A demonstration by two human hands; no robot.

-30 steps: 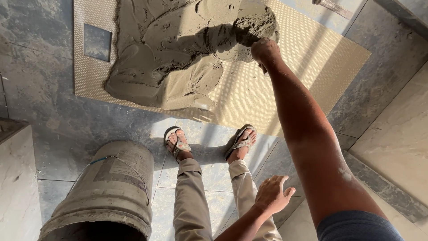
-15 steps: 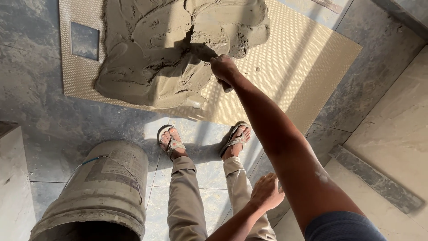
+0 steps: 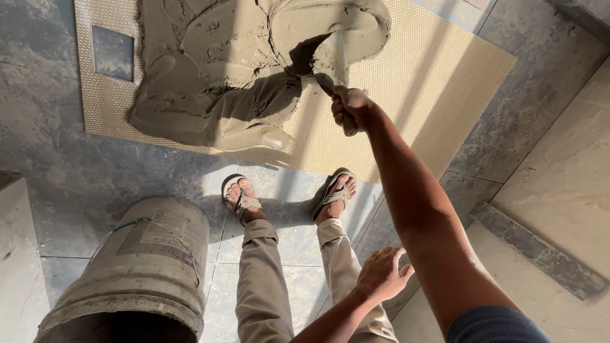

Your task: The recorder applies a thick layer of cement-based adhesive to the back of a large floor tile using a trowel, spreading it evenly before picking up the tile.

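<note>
Right hand [image 3: 351,108] clenched a trowel [image 3: 325,81], spreading mortar [image 3: 222,76] over the tile's [image 3: 438,82] left part; right part bare. Left hand [image 3: 381,274] hung released, lower centre.

A small steel trowel with a mortar-smeared blade [image 3: 330,67] sits closed in the right hand's grip [image 3: 351,109] — handle hidden in the fist, blade slanting up and away from it into the wet grey mortar heap [image 3: 229,70]. That heap lies just beyond the grip, spread thick and ridged over a beige, dimpled rectangular tile back [image 3: 432,82] — flat on the floor.
</note>
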